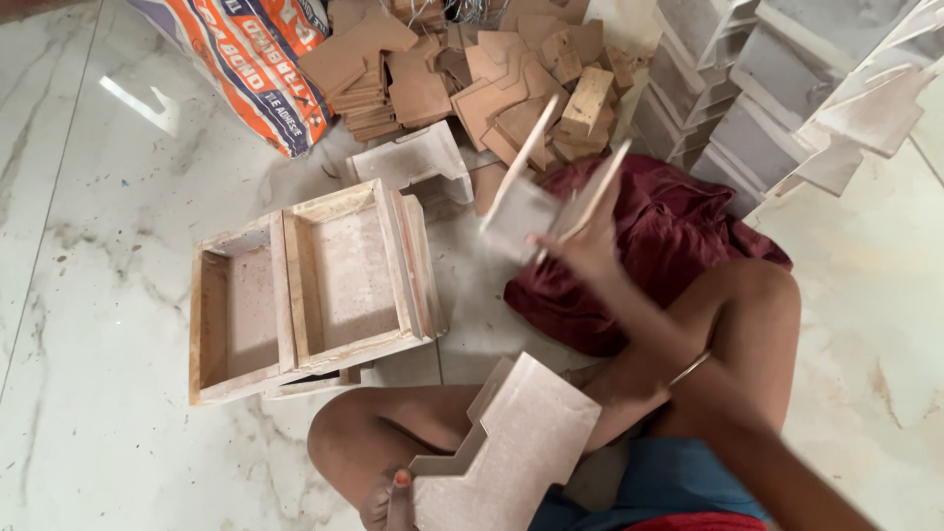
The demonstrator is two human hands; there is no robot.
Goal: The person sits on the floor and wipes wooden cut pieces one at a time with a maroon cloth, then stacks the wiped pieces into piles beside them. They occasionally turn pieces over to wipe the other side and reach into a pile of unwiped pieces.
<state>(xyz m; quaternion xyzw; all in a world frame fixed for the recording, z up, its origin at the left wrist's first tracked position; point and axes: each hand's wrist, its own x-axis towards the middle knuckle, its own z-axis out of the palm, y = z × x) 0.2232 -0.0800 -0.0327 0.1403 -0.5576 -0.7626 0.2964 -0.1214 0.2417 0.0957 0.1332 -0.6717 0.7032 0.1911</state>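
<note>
A: Right hand (590, 251)?
B: I see it mid-frame, gripping blurred thin pale wooden pieces (531, 202) above the maroon cloth (678, 236).
A: Left?
B: Left hand (393, 497), bottom edge, clasping the zigzag pale board (511, 447).

Maroon cloth (678, 236), white-veined marble floor (98, 197)

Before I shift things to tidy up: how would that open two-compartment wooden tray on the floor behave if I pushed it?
The wooden tray looks stiff, built from flat boards, so it should probably move as one piece. The marble floor looks glossy, so it would likely slide easily. Sitting low and wide, it seems unlikely to tip.
</note>
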